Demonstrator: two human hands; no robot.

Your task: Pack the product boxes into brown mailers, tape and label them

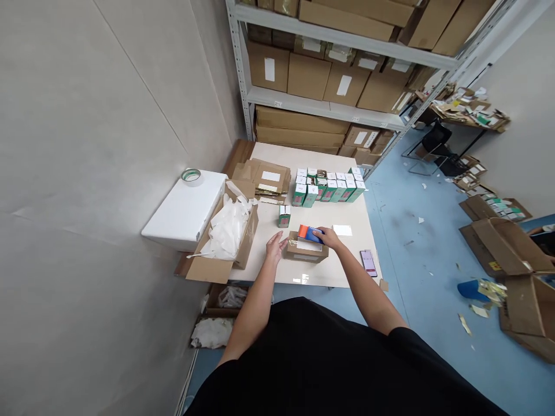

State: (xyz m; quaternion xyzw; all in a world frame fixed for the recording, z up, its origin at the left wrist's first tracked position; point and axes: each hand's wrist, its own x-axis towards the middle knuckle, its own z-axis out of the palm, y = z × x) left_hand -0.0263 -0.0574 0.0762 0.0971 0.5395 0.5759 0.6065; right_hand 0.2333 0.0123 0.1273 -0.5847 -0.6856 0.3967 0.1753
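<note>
Both hands are near the middle of the frame. Closed around the end of an orange-and-blue tape dispenser (306, 232) is the right hand (328, 237); the dispenser is over the top of a cardboard box (306, 255) on the pale surface (312, 159). Fingers loosely spread, the left hand (274, 247) holds nothing, just beside the box's left end; whether it touches is unclear. Just above it stands 1 green-and-white carton (284, 217). At centre right lies a phone (368, 263), near a white slip (342, 230).
</note>
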